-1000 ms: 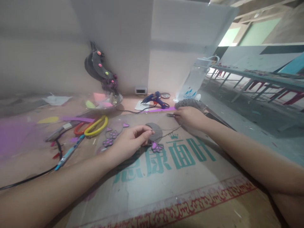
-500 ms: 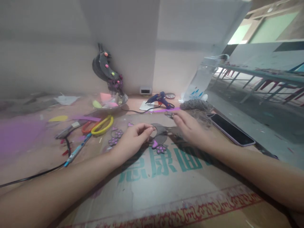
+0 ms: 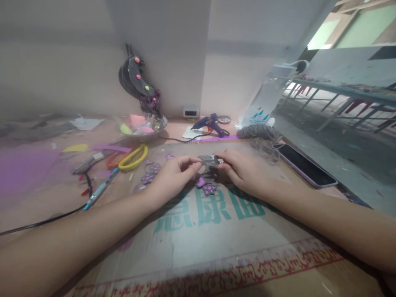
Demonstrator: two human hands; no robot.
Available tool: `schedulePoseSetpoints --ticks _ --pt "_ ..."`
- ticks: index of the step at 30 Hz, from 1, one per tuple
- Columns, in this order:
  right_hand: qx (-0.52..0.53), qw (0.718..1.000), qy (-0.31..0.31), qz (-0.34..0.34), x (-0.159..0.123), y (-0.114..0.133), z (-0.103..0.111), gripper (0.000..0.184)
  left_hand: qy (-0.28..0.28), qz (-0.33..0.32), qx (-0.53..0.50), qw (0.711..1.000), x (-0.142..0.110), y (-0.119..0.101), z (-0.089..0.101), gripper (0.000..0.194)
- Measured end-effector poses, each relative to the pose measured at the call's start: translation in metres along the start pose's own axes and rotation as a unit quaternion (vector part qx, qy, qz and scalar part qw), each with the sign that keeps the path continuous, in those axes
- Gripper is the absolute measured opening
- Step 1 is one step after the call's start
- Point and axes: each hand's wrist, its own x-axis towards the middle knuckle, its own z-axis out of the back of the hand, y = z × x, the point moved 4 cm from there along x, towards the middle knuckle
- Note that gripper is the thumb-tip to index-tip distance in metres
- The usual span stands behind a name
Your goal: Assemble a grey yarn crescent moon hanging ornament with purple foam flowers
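My left hand (image 3: 177,177) pinches the left side of a flat grey ring-like piece (image 3: 210,172), thumb and forefinger closed on its edge. Opposite it, my right hand (image 3: 239,169) holds a small grey bit (image 3: 212,158) between thumb and fingertips, at the ring's upper right edge; its exact shape is partly hidden by the fingers. Just below the ring, a grey paw shape with purple pads (image 3: 209,189) and a purple-and-grey triangular piece (image 3: 201,182) lie close together. More purple-padded paw shapes (image 3: 149,177) lie left of my left hand.
A blue glue gun (image 3: 210,124) stands behind the hands. Yellow-handled scissors (image 3: 133,157) and a blue pen-like tool (image 3: 101,192) lie left, near a clear bowl (image 3: 142,134). Grey yarn (image 3: 262,138), a phone (image 3: 306,166) and a water bottle (image 3: 262,101) are right. Printed cardboard (image 3: 198,247) covers the worktop.
My right hand has come down and toward my left hand, bringing the small grey bit to the ring's edge. My left hand keeps its pinch. The view has shifted slightly.
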Motion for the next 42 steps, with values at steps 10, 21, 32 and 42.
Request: schedulePoseSetpoints --ticks 10,21,32,42 --pt "-0.010 1.000 0.015 0.017 0.000 0.001 -0.005 0.037 0.023 -0.023 0.035 0.999 -0.001 0.002 -0.001 0.027" --pt "0.014 0.999 0.018 0.035 -0.002 -0.004 -0.012 0.039 0.037 -0.017 0.043 0.998 -0.002 0.001 -0.004 0.029" --pt "0.019 0.998 0.015 0.057 -0.001 -0.002 -0.011 0.039 0.038 -0.018 0.061 0.997 -0.002 0.001 -0.003 0.027" --pt "0.057 0.997 0.008 0.044 -0.002 -0.003 -0.013 0.039 0.038 -0.018 0.071 0.997 -0.002 -0.001 -0.002 0.028"
